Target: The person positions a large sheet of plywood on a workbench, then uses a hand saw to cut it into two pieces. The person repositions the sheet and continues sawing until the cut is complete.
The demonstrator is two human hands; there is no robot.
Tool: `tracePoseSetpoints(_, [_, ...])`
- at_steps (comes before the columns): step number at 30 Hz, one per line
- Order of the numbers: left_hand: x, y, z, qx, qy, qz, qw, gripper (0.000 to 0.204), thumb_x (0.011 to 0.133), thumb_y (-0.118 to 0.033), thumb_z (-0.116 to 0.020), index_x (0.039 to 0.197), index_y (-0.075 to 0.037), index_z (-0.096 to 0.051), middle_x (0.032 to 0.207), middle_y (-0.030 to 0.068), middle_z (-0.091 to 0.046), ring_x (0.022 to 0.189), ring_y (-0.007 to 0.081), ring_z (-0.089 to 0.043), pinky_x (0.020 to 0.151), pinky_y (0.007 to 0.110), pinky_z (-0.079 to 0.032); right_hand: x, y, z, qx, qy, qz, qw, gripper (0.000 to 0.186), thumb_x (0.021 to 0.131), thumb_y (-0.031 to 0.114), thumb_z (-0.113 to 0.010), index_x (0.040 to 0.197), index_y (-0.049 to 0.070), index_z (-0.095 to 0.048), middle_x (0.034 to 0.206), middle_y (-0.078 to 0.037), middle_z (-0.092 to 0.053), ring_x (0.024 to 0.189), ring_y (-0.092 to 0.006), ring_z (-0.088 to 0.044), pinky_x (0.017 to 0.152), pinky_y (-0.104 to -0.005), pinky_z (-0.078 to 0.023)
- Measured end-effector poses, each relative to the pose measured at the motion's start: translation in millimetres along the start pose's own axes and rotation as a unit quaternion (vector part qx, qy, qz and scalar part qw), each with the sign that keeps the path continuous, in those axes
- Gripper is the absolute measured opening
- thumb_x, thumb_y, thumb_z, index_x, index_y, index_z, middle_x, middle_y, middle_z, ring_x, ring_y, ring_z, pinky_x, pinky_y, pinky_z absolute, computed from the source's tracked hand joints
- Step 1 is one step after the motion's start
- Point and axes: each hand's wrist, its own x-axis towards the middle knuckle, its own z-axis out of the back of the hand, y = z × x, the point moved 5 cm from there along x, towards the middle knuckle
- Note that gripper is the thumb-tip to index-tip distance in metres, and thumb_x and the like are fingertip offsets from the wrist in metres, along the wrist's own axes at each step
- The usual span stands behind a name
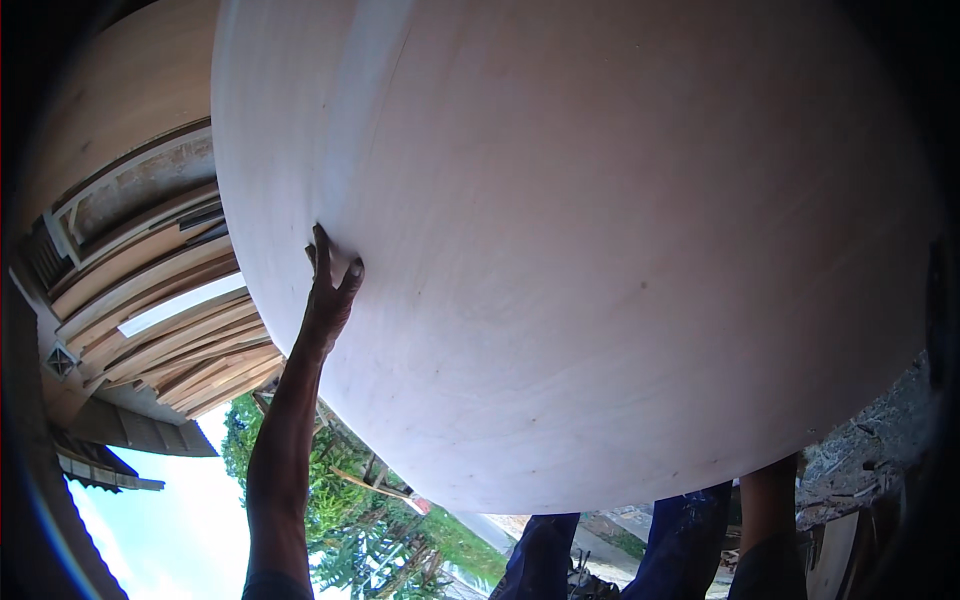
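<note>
**Left hand spread on a large wooden board**

The board is pale and smooth-faced, with a few small dark spots. It occupies the centre of the view and extends past the top edge at 12 o'clock. Its left edge curves down from 11 o'clock to 8 o'clock; its lower edge passes through 6 o'clock.

Left hand: located at 9 o'clock from the centre, just inside the board's left edge. The fingers are wide, with the thumb set apart, and lie against the board's face. The left forearm enters from 7 o'clock.

Right hand: hidden behind the board; its state cannot be told. The right forearm passes behind the lower edge at 4 o'clock, above a dark sleeve.

Surroundings: long planks lie stacked at 9 o'clock, beyond the board's edge. Trees and grass show between 6 and 8 o'clock. Dark blue trousers show below the board at 5 o'clock. Littered ground shows at 4 o'clock.
</note>
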Motion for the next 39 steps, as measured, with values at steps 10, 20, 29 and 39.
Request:
tracePoseSetpoints(10, [2.4,9.1,9.9,0.003,-0.011,0.024,1.000,0.120,0.079,-0.082,-0.057,0.161,-0.017,0.003,0.163,0.0309,0.004,0.149,0.0503,0.012,0.118,0.065,-0.001,-7.4,-17.8,33.1,-0.052,0.034,0.025,0.998,0.059,0.074,0.002,-0.067,0.132,0.007,-0.059,0.103,-0.017,-0.062,0.099,-0.0354,-0.060,0.086,-0.0475,-0.047])
tracePoseSetpoints(20, [-37.7,-12.1,25.3,-0.028,-0.106,0.006,0.994,0.092,0.089,-0.066,-0.059,0.160,-0.024,-0.017,0.164,0.0253,-0.007,0.147,0.0580,0.001,0.115,0.069,-0.018,-115.4,43.3,99.2,-0.261,0.109,-0.076,0.956,0.060,0.080,0.011,-0.069,0.138,0.009,-0.056,0.102,-0.019,-0.060,0.095,-0.0364,-0.059,0.077,-0.0451,-0.046])
tracePoseSetpoints(29, [-391.4,201.9,-156.1,-0.303,-0.289,0.304,0.856,0.073,0.091,-0.031,-0.068,0.152,-0.007,-0.036,0.157,0.0295,-0.029,0.144,0.0446,-0.031,0.117,0.050,-0.031,-168.5,271.7,170.4,-0.216,-0.211,-0.221,0.927,0.059,0.091,0.011,-0.058,0.149,0.006,-0.044,0.149,-0.018,-0.049,0.137,-0.0339,-0.048,0.109,-0.0418,-0.041])
tracePoseSetpoints(39, [-573.8,293.5,-356.6,-0.811,-0.223,0.490,0.229,0.069,0.099,-0.041,-0.058,0.151,-0.004,-0.031,0.146,0.0204,-0.043,0.129,0.0396,-0.048,0.100,0.055,-0.049,-21.0,353.0,155.1,-0.042,-0.248,0.046,0.967,0.034,0.088,-0.004,-0.057,0.120,0.003,-0.053,0.115,-0.017,-0.058,0.106,-0.0323,-0.059,0.095,-0.0438,-0.047])
